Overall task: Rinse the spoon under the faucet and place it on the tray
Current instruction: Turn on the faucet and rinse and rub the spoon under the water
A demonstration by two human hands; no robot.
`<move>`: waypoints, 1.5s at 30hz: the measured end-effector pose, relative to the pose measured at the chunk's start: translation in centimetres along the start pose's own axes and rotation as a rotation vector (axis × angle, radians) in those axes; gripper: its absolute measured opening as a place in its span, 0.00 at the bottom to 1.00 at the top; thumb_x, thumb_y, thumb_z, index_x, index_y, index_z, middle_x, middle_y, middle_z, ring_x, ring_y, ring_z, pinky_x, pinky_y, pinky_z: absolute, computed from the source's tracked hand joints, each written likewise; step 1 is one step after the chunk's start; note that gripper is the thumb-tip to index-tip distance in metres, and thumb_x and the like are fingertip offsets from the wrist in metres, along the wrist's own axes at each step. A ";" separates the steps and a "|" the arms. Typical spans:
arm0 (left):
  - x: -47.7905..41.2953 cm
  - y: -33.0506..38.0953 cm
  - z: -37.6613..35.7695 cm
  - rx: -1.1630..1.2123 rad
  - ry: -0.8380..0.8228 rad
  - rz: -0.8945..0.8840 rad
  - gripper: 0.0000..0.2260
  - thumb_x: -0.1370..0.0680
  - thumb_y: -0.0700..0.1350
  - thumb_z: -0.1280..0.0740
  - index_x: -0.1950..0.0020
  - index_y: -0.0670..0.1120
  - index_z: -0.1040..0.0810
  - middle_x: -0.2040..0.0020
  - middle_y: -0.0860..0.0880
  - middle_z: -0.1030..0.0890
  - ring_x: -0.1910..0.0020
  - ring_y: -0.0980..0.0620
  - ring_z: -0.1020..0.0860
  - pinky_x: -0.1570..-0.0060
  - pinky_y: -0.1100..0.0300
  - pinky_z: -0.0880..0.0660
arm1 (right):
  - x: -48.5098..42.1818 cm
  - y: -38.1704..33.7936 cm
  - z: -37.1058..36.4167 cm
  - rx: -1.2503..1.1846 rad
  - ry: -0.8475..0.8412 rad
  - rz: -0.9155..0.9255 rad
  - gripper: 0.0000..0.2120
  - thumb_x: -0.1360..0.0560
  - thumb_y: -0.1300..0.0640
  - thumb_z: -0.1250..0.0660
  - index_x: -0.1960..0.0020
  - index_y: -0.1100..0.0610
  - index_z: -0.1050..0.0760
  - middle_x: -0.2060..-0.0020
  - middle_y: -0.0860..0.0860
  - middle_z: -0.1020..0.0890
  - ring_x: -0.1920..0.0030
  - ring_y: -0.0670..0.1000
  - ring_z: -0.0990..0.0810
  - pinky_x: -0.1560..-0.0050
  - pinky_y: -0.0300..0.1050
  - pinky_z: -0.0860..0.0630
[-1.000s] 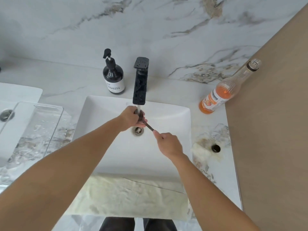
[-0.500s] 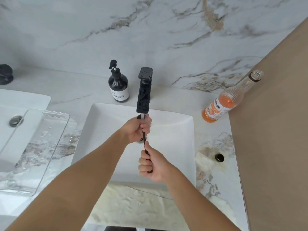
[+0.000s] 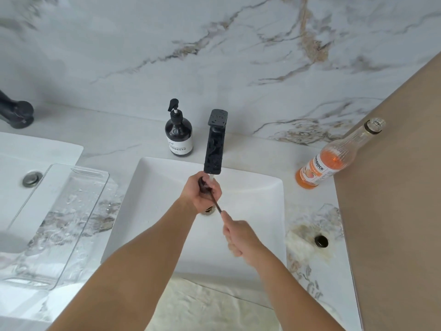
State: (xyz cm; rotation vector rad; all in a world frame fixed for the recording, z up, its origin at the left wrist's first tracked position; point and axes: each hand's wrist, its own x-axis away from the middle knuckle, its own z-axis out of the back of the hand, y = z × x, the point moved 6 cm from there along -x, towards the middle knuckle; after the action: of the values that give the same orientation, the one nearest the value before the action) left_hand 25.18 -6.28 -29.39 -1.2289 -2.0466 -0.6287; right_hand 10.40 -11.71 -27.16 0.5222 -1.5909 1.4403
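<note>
Right hand (image 3: 241,237) slid back down the handle — now clenched on its end; left hand (image 3: 202,194) fingers wrap the spoon (image 3: 216,204) bowl under the faucet (image 3: 214,144) stream. Risk: wet handle slips into the basin (image 3: 250,187) — tray (image 3: 64,223) waits at counter's left edge.

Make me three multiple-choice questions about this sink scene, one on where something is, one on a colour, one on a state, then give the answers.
1. Where does the clear glass tray lie?
A. left of the white square basin
B. right of it
C. inside it

2. What colour is the drink in the ribbed glass bottle?
A. green
B. orange
C. blue

3. What state is the matte black faucet in?
A. off and dry
B. running
C. wrapped in cloth

Answers: 1 A, the tray rests on the counter to the basin's left. 2 B, orange liquid fills its lower part. 3 B, a stream falls from the spout onto the dark spoon, held by the left hand and right hand.
</note>
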 end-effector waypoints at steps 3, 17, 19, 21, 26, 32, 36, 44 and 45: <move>0.5 0.0 -1.1 -0.012 -0.095 -0.012 0.07 0.30 0.38 0.38 0.67 0.45 0.33 0.74 0.50 0.34 0.74 0.52 0.37 0.74 0.61 0.32 | 0.7 -2.7 2.9 0.818 0.462 0.296 0.29 0.21 0.33 0.51 0.71 0.53 0.37 0.76 0.47 0.27 0.71 0.54 0.30 0.71 0.45 0.38; 0.5 -0.9 -2.4 -0.001 -0.176 0.130 0.07 0.31 0.39 0.40 0.70 0.43 0.30 0.75 0.51 0.29 0.80 0.54 0.31 0.81 0.64 0.31 | 2.6 1.3 -2.3 -0.527 -0.428 -0.375 0.28 0.24 0.35 0.37 0.72 0.52 0.41 0.80 0.46 0.45 0.81 0.48 0.48 0.78 0.39 0.48; 0.4 -0.8 -2.0 0.001 -0.171 0.109 0.07 0.31 0.40 0.39 0.70 0.44 0.31 0.76 0.52 0.30 0.80 0.54 0.32 0.79 0.65 0.33 | 1.7 0.2 0.3 0.052 -0.065 -0.130 0.28 0.23 0.33 0.43 0.72 0.52 0.38 0.78 0.47 0.37 0.77 0.51 0.37 0.74 0.41 0.40; 0.4 -0.7 -1.9 0.007 -0.144 0.069 0.08 0.30 0.40 0.39 0.70 0.44 0.30 0.75 0.51 0.29 0.78 0.54 0.32 0.78 0.65 0.33 | 1.8 -2.0 3.1 0.783 0.393 0.143 0.28 0.20 0.33 0.52 0.69 0.52 0.34 0.72 0.49 0.25 0.69 0.55 0.28 0.67 0.45 0.32; -0.4 -1.0 -2.7 -0.007 0.003 0.001 0.16 0.26 0.41 0.40 0.73 0.40 0.24 0.73 0.48 0.24 0.77 0.51 0.27 0.76 0.63 0.26 | 1.2 -1.8 2.6 0.687 0.359 0.139 0.27 0.20 0.35 0.52 0.68 0.52 0.36 0.72 0.49 0.25 0.69 0.54 0.30 0.66 0.45 0.34; -0.2 -1.0 -2.7 0.003 -0.072 0.092 0.11 0.28 0.42 0.37 0.71 0.43 0.26 0.73 0.50 0.25 0.77 0.52 0.26 0.79 0.63 0.26 | 3.1 0.8 -2.6 -0.671 -0.533 -0.350 0.27 0.25 0.35 0.36 0.71 0.52 0.40 0.81 0.46 0.46 0.80 0.48 0.51 0.78 0.39 0.48; -0.4 -0.4 -2.6 -0.138 0.024 0.032 0.12 0.25 0.41 0.39 0.69 0.47 0.33 0.78 0.52 0.31 0.82 0.55 0.32 0.82 0.68 0.34 | 1.6 0.1 -0.4 -0.240 -0.187 -0.092 0.22 0.22 0.39 0.36 0.67 0.54 0.30 0.78 0.49 0.32 0.80 0.49 0.38 0.76 0.41 0.41; -0.4 -0.7 -1.9 -0.174 0.064 -0.004 0.11 0.24 0.39 0.32 0.66 0.41 0.25 0.71 0.47 0.23 0.77 0.52 0.25 0.77 0.64 0.24 | 1.4 1.0 -2.6 -0.565 -0.297 -0.112 0.19 0.18 0.52 0.39 0.66 0.55 0.32 0.76 0.47 0.43 0.78 0.47 0.46 0.76 0.39 0.47; -0.3 -0.9 -1.9 -0.152 0.008 0.054 0.12 0.25 0.41 0.30 0.68 0.41 0.24 0.71 0.48 0.23 0.77 0.53 0.26 0.78 0.64 0.24 | 2.0 1.0 -3.6 -0.800 -0.458 -0.193 0.17 0.19 0.53 0.36 0.66 0.57 0.30 0.76 0.47 0.44 0.79 0.47 0.48 0.77 0.38 0.48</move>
State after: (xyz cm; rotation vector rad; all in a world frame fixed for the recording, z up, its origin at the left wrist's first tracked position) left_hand 25.05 -8.17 -28.40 -1.3619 -1.9817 -0.7741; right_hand 9.80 -7.59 -26.42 0.5148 -2.2253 0.4637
